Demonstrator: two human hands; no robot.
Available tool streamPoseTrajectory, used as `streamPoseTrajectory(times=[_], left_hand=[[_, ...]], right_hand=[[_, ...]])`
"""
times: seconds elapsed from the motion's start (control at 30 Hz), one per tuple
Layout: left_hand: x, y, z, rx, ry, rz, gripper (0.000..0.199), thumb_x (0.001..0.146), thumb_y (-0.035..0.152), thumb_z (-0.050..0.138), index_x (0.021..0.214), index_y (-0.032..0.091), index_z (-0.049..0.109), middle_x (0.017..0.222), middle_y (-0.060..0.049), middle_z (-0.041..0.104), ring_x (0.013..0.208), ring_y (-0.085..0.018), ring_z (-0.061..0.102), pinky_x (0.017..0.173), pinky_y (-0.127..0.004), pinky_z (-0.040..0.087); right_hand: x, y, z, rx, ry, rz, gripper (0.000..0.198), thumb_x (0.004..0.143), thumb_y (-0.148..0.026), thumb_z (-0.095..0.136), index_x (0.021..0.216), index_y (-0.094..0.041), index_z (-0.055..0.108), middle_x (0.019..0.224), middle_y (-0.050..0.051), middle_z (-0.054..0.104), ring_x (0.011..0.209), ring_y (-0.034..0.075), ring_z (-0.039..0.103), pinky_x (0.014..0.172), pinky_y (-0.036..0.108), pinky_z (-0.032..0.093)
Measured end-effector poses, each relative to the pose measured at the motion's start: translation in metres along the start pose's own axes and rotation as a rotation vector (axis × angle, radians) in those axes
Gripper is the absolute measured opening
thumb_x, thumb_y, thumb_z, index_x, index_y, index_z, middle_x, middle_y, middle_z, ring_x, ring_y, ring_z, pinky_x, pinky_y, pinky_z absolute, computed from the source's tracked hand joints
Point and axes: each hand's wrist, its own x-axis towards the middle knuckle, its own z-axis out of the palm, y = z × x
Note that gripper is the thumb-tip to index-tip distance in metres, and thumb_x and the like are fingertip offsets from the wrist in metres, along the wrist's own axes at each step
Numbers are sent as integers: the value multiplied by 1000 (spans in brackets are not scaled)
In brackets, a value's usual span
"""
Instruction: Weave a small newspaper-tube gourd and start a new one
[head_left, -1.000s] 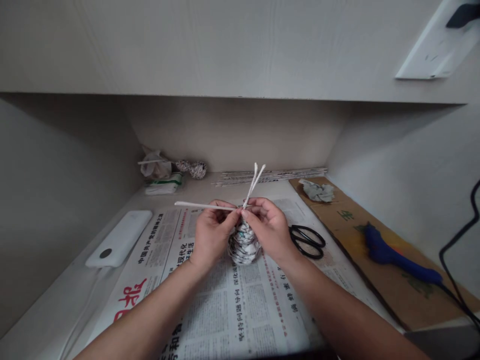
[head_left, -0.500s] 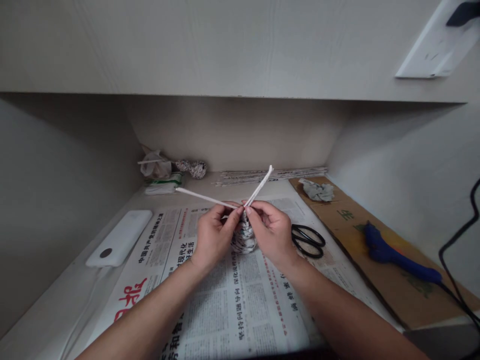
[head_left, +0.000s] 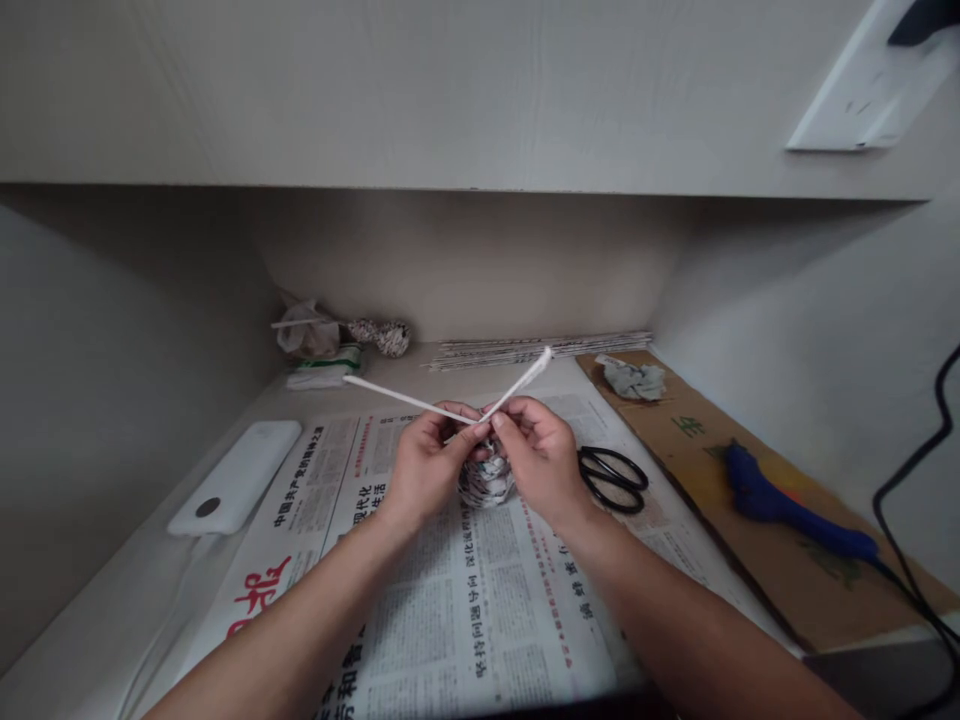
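Observation:
Between my hands is a small woven piece [head_left: 486, 482] of printed paper strips, above the spread newspaper [head_left: 420, 620]. White rolled paper sticks [head_left: 405, 397] come out of its top, one slanting up to the left and another up to the right. My left hand [head_left: 433, 455] is closed, thumb and fingers pinching the sticks where they cross. My right hand [head_left: 536, 450] is closed too, its thumb and forefinger pinching at the base of the right-slanting stick. Fingers hide the upper part of the weave. Black-handled scissors [head_left: 613, 480] lie just right of my right hand.
A blue glue gun [head_left: 795, 515] and crumpled paper [head_left: 634, 380] rest on cardboard [head_left: 694, 425] at right. A white power bank [head_left: 236, 478] with a cable lies left. Paper sticks [head_left: 480, 354] and another woven piece [head_left: 381, 336] are at the back. A panel [head_left: 465, 100] overhangs.
The right-slanting sticks have tilted lower to the right and now look like one. My hands stay close together at the top of the woven piece, and the view has shifted slightly.

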Motion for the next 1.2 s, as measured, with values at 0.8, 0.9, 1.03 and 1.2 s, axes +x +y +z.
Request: streamPoseTrajectory(times=[0.8, 0.9, 1.03, 1.2], left_hand=[[1, 10, -3, -102, -103, -90, 22, 61, 23, 83, 74, 14, 68, 72, -2, 68, 59, -9, 62, 59, -20, 54], [1, 10, -3, -122, -79, -89, 22, 61, 23, 83, 74, 14, 67, 68, -1, 67, 58, -9, 61, 58, -20, 54], [1, 9, -3, -120, -33, -88, 24, 62, 23, 82, 75, 14, 65, 65, 0, 65, 57, -9, 61, 58, -20, 54], [3, 6, -5, -98, 4, -29, 24, 64, 24, 82, 75, 14, 63, 66, -1, 66, 58, -10, 62, 59, -22, 53]], right_hand=[[10, 7, -5, 432, -147, 316, 27, 60, -33, 81, 79, -22, 64, 73, -2, 64, 66, 13, 59, 61, 24, 49], [9, 10, -3, 414, -125, 304, 23, 61, -31, 80, 73, -21, 64, 66, -4, 62, 60, 12, 57, 57, 23, 47], [6, 14, -2, 305, -34, 213, 14, 69, -30, 75, 75, -20, 68, 68, -2, 66, 63, 12, 60, 62, 24, 47], [2, 7, -2, 235, -74, 135, 9, 74, -28, 71, 77, -19, 70, 72, 0, 69, 69, 14, 62, 69, 27, 49]])
